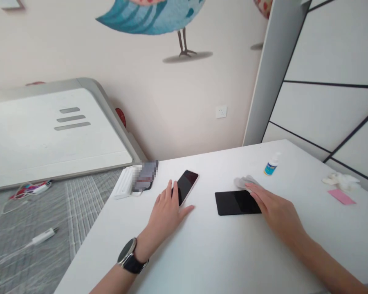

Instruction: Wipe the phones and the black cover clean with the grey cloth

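Observation:
My left hand (165, 208), a watch (130, 257) on its wrist, rests with fingers spread over the lower left part of a phone (187, 184). That phone has a dark screen and a pale edge, and lies tilted on the white table (184, 261). Pinched in the fingers of my right hand (276, 206) is a thin pale grey cloth (241, 182). Below the cloth lies a flat black device (235, 203) like a second phone; my right hand covers its right end.
A small white bottle (270, 164) with a blue label stands behind my right hand. Crumpled white tissue (345, 181) and a pink slip (341, 197) lie at the right. At the left edge are white folded masks (123, 183) and a blurred dark item (146, 175).

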Demonstrator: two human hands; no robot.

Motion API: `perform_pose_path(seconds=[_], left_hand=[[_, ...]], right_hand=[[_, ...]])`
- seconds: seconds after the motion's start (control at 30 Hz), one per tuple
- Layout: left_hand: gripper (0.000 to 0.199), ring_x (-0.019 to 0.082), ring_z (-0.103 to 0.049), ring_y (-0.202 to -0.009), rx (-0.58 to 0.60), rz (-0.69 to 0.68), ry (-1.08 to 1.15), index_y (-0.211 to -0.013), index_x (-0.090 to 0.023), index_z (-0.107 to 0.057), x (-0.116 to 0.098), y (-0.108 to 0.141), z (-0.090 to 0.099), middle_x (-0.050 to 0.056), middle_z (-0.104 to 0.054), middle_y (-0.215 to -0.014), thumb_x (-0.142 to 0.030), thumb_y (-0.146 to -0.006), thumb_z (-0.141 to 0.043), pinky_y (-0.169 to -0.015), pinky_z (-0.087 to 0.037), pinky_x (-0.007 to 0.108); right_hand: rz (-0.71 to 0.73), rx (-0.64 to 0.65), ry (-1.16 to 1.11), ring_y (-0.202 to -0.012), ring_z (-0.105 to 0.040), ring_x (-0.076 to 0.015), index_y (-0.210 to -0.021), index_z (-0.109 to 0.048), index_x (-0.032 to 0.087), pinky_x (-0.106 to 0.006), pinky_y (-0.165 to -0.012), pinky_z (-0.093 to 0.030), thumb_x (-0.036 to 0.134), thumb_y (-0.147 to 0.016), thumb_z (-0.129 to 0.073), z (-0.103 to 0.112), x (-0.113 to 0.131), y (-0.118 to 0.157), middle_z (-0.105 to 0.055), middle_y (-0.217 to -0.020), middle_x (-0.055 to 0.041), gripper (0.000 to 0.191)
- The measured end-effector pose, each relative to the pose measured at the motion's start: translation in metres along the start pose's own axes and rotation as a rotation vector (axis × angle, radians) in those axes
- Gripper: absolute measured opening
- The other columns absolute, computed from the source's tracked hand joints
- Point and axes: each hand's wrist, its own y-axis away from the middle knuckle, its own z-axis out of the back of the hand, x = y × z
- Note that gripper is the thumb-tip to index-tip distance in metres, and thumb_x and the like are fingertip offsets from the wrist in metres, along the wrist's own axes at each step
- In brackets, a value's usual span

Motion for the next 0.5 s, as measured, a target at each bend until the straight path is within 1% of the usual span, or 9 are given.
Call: perform_pose_path(seconds=[0.03,0.1,0.17,0.23,0.27,0.33,0.37,0.4,0.5], left_hand=[[0.080,0.042,-0.053,-0.145,-0.009,0.016,0.003,-0.156,-0.010,-0.044,-0.001,-0.008,-0.004,0.027,-0.046,-0.162,-0.057,-0.097,-0.072,-0.115,-0.051,0.062],[0.063,0.036,-0.059,-0.137,-0.026,0.037,0.018,-0.151,-0.019,-0.051,-0.002,-0.017,-0.007,0.017,-0.058,-0.151,-0.050,-0.100,-0.071,-0.110,-0.054,0.061],[0.054,0.033,-0.063,-0.130,-0.032,0.036,0.048,-0.148,-0.020,-0.053,0.001,-0.013,-0.006,0.013,-0.063,-0.140,-0.042,-0.101,-0.069,-0.107,-0.055,0.059],[0.062,0.033,-0.064,-0.127,-0.020,0.008,0.093,-0.151,-0.019,-0.048,0.008,0.000,-0.001,0.013,-0.065,-0.134,-0.036,-0.097,-0.073,-0.107,-0.055,0.058],[0.073,0.033,-0.065,-0.125,-0.013,-0.014,0.120,-0.154,-0.017,-0.043,0.011,0.010,0.001,0.014,-0.064,-0.133,-0.032,-0.092,-0.077,-0.107,-0.056,0.057],[0.090,0.031,-0.070,-0.115,0.007,-0.073,0.177,-0.160,-0.014,-0.028,0.015,0.030,0.007,0.018,-0.059,-0.136,-0.022,-0.085,-0.077,-0.098,-0.062,0.049],[0.091,0.029,-0.071,-0.112,0.018,-0.116,0.203,-0.161,-0.016,-0.025,0.016,0.039,0.011,0.019,-0.055,-0.141,-0.017,-0.084,-0.074,-0.095,-0.063,0.046],[0.092,0.028,-0.069,-0.115,0.023,-0.168,0.225,-0.162,-0.020,-0.024,0.016,0.046,0.015,0.018,-0.052,-0.144,-0.013,-0.083,-0.071,-0.098,-0.062,0.044],[0.098,0.027,-0.065,-0.125,0.044,-0.319,0.286,-0.163,-0.029,-0.021,0.013,0.054,0.028,0.013,-0.049,-0.150,-0.011,-0.080,-0.070,-0.105,-0.059,0.043]], right_hand=[[0.010,0.007,-0.029,-0.135,-0.067,-0.0263,-0.148,-0.064,0.024,-0.046,-0.115,-0.055,0.031,-0.113,-0.039,0.002,0.008,0.001,-0.066,-0.148,-0.0073,0.043],[0.054,0.074,-0.096,-0.143,-0.060,-0.0250,-0.150,-0.062,0.028,-0.046,-0.120,-0.050,0.034,-0.112,-0.044,0.002,0.026,0.006,-0.061,-0.154,-0.0038,0.042],[0.083,0.164,-0.164,-0.145,-0.057,-0.0283,-0.148,-0.064,0.032,-0.052,-0.122,-0.047,0.045,-0.106,-0.058,-0.001,0.041,0.013,-0.061,-0.155,-0.0026,0.044],[0.053,0.214,-0.227,-0.147,-0.055,-0.0335,-0.144,-0.067,0.031,-0.061,-0.124,-0.042,0.053,-0.102,-0.064,0.000,0.049,0.017,-0.059,-0.156,-0.0053,0.048],[0.015,0.221,-0.260,-0.149,-0.052,-0.0353,-0.142,-0.069,0.029,-0.064,-0.125,-0.039,0.054,-0.103,-0.061,0.003,0.051,0.018,-0.058,-0.158,-0.0075,0.046],[-0.080,0.234,-0.335,-0.148,-0.053,-0.0360,-0.137,-0.072,0.026,-0.066,-0.123,-0.039,0.051,-0.109,-0.050,0.010,0.057,0.013,-0.059,-0.156,-0.0110,0.044],[-0.123,0.254,-0.380,-0.144,-0.057,-0.0353,-0.136,-0.072,0.025,-0.064,-0.121,-0.043,0.051,-0.110,-0.046,0.013,0.061,0.008,-0.062,-0.153,-0.0123,0.044],[-0.159,0.286,-0.432,-0.139,-0.062,-0.0340,-0.136,-0.071,0.025,-0.061,-0.118,-0.048,0.051,-0.110,-0.045,0.015,0.066,0.000,-0.065,-0.149,-0.0129,0.045],[-0.210,0.428,-0.616,-0.124,-0.070,-0.0299,-0.148,-0.063,0.027,-0.052,-0.108,-0.057,0.054,-0.109,-0.048,0.010,0.085,-0.034,-0.069,-0.143,-0.0122,0.050]])
